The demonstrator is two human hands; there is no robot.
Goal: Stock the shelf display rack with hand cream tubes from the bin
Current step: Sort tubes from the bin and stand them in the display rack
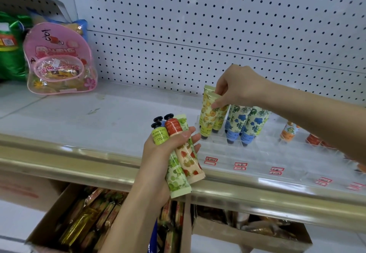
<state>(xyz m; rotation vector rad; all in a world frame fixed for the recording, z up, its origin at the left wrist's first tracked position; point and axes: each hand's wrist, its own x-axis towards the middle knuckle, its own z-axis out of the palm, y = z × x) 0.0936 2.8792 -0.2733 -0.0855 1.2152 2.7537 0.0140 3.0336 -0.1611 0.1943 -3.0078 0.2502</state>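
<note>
The left hand [158, 153] grips a bundle of hand cream tubes [179, 163], caps up, over the front edge of the shelf [99, 118]; green grape and strawberry patterns show among them. The right hand [241, 88] reaches in from the right, and its fingers [216, 105] pinch the crimped top of a yellow fruit-print tube [208, 118] standing cap-down in the leftmost slot of the clear display rack [277, 149], beside another yellow tube. The next slot holds blue-flowered tubes [247, 124]; orange tubes [289, 132] stand further right. Red price labels [211, 160] line the rack's front. A pink clear bag [59, 58] leans at the far left against the white pegboard [198, 25]. Below, a cardboard box [79, 213] holds wrapped packets.
</note>
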